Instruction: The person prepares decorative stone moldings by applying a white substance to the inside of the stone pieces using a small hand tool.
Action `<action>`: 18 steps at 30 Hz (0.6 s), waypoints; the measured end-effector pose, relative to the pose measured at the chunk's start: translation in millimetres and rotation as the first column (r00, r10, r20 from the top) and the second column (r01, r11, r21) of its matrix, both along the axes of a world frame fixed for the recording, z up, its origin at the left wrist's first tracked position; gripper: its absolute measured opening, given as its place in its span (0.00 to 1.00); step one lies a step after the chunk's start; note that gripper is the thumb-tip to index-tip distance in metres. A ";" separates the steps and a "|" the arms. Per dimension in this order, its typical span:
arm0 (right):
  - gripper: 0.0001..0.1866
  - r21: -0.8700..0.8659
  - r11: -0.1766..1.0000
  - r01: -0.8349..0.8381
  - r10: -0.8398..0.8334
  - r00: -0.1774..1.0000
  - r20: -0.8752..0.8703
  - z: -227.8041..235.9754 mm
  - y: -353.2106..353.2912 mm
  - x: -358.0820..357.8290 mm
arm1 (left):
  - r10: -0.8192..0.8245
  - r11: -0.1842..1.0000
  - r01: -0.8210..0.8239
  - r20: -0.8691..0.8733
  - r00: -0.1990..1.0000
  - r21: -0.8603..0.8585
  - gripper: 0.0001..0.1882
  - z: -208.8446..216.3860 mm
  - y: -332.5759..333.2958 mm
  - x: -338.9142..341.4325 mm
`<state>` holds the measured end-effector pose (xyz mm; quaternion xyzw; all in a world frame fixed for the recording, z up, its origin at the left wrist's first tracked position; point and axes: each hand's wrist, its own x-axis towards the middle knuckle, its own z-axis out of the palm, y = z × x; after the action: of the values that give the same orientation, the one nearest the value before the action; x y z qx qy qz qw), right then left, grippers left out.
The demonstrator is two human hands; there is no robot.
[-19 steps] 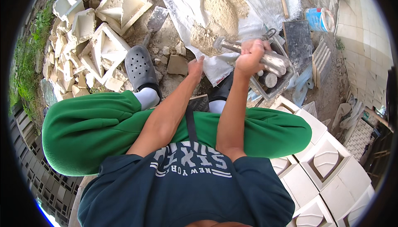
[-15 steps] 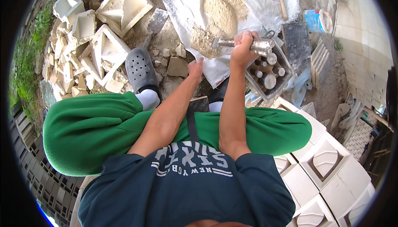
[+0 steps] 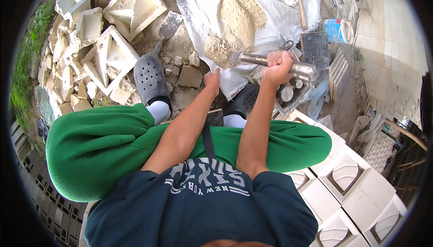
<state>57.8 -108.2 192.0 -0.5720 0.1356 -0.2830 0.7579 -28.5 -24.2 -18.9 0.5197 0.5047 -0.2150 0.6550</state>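
Note:
The near edge of a white woven sheet (image 3: 191, 8) is pinched in my left hand (image 3: 212, 81), its fingers closed. A mound of beige powder (image 3: 239, 17) lies on that sheet. My right hand (image 3: 279, 65) grips a dusty metal chisel-like tool (image 3: 254, 59) with a thick round end. Its flat tip points left, at the near edge of the powder. Beneath the right hand stands a grey box (image 3: 280, 108) holding several round rods (image 3: 287, 94); the hand and tool hide part of it.
Broken cream blocks (image 3: 110, 60) and rubble pile up at the left. A hammer (image 3: 301, 10) lies on the sheet's far right. Right of the box are a dark board (image 3: 315, 50), a blue-and-white bucket (image 3: 338, 31) and stacked slats (image 3: 338, 71). Patterned cream blocks (image 3: 345, 175) sit at the lower right.
My right hand has moved right and slightly nearer with the tool, now covering more of the box. My left hand stays at the sheet's edge.

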 end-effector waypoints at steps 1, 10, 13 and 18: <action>0.13 -0.007 1.000 0.011 -0.011 1.000 0.005 11.7 -0.3 -2.7 | 0.013 1.000 -0.013 0.000 1.000 0.005 0.21 -1.0 2.9 5.8; 0.13 0.008 0.999 0.047 -0.047 0.999 0.001 -20.2 -11.1 -11.1 | -0.029 0.992 0.031 0.015 0.999 -0.125 0.19 -1.2 -0.5 5.4; 0.13 0.001 1.000 0.015 -0.015 0.999 0.029 5.9 -0.3 -12.7 | 0.065 0.994 -0.063 0.024 0.998 -0.087 0.19 -31.4 8.6 -1.4; 0.13 -0.023 1.000 0.012 -0.009 0.991 0.136 29.6 -32.3 -26.9 | 0.007 0.995 0.000 0.067 0.998 -0.098 0.16 -8.0 -1.5 0.3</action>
<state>30.8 -140.5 221.7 -0.5598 0.0830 -0.3269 0.7569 -28.1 -25.8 -26.9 0.4931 0.4721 -0.2207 0.6966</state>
